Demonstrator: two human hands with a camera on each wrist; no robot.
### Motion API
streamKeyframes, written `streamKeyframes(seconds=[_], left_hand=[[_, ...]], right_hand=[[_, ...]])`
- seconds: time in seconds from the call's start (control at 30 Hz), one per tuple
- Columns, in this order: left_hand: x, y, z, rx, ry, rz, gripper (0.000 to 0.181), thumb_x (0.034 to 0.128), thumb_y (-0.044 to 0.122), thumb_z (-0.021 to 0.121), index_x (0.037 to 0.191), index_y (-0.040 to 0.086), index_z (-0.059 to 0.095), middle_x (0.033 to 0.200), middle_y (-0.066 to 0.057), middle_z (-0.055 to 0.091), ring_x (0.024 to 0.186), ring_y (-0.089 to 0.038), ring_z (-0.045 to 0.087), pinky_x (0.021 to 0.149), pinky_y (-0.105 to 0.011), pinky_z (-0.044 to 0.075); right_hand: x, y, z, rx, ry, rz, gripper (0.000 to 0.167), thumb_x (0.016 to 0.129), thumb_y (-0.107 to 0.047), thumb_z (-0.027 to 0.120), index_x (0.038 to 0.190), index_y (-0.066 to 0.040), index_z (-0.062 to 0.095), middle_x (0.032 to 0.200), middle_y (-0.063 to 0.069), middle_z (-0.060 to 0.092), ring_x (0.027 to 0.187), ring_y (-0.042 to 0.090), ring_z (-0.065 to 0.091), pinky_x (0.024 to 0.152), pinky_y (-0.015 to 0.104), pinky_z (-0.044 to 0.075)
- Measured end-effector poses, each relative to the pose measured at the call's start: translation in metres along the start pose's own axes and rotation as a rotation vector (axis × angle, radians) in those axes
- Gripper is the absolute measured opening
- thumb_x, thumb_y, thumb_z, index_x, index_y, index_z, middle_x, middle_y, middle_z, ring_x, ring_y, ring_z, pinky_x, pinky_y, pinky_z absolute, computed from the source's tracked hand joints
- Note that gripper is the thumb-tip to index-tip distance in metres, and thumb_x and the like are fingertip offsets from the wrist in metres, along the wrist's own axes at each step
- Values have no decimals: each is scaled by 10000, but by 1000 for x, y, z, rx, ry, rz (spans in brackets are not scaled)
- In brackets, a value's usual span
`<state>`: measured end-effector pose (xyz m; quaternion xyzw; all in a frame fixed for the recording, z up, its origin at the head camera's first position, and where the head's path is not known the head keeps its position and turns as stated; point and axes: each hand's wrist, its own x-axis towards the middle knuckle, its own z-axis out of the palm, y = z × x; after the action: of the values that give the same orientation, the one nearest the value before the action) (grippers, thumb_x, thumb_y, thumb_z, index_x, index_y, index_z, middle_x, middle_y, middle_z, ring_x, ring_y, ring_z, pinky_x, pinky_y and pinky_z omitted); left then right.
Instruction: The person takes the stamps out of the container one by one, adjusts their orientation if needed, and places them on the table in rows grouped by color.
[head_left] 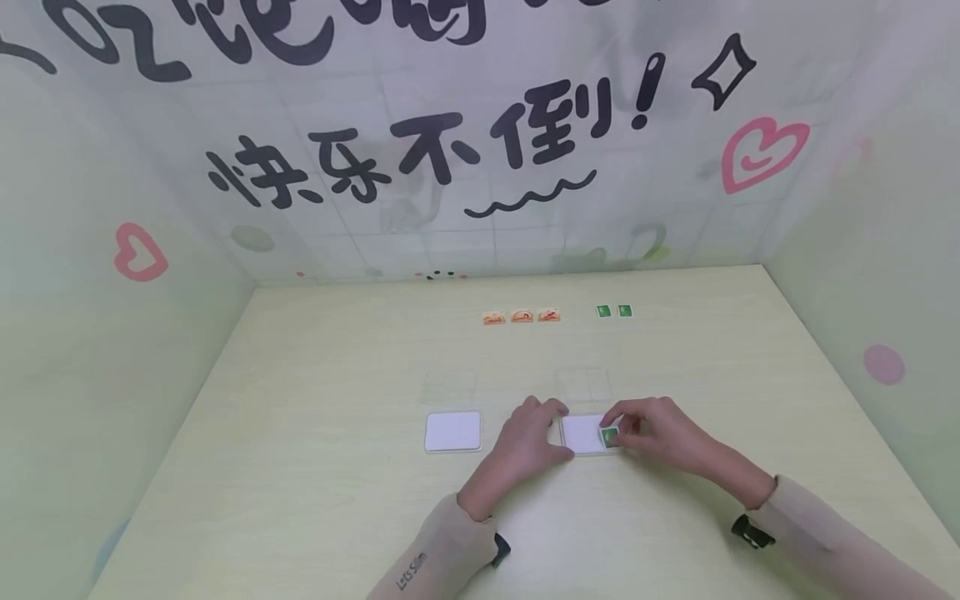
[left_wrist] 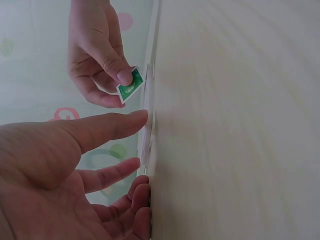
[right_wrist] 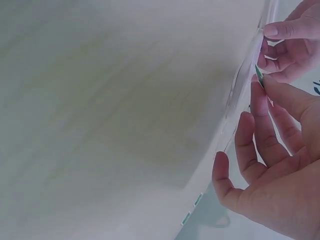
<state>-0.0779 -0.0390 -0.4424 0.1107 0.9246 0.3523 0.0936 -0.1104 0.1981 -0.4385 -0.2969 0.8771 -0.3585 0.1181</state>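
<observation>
My right hand (head_left: 660,433) pinches a small green stamp (head_left: 610,437) with a white border between thumb and forefinger. It holds the stamp over the right end of a shallow white rectangular case (head_left: 581,435). At that case's left end, my left hand (head_left: 527,442) grips the near and far edges between thumb and fingers. The left wrist view shows the green stamp (left_wrist: 131,86) tilted beside the case (left_wrist: 147,115), its face partly under the thumb. Only a thin edge of the stamp (right_wrist: 259,75) shows in the right wrist view.
A second white case (head_left: 453,432) lies to the left. Behind the cases are two clear covers, one left (head_left: 450,387) and one right (head_left: 583,385). Farther back, three orange stamps (head_left: 522,317) and two green stamps (head_left: 615,311) lie in a row. Printed curtains (head_left: 450,233) surround the table.
</observation>
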Motion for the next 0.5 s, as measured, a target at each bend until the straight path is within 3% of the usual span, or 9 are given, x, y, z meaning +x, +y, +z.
streamKeyframes(seconds=[0.5], left_hand=[[0,-1,0,-10,-5,1,510,807,96,894,1267,35,681,983,-62,538,850,-171,460,733,-280,402]], right_hand=[[8,-1,-17,-15,22,24,179,900,-19,792,1071,-73,780,803,-73,672,733,85,550,640,231,469]])
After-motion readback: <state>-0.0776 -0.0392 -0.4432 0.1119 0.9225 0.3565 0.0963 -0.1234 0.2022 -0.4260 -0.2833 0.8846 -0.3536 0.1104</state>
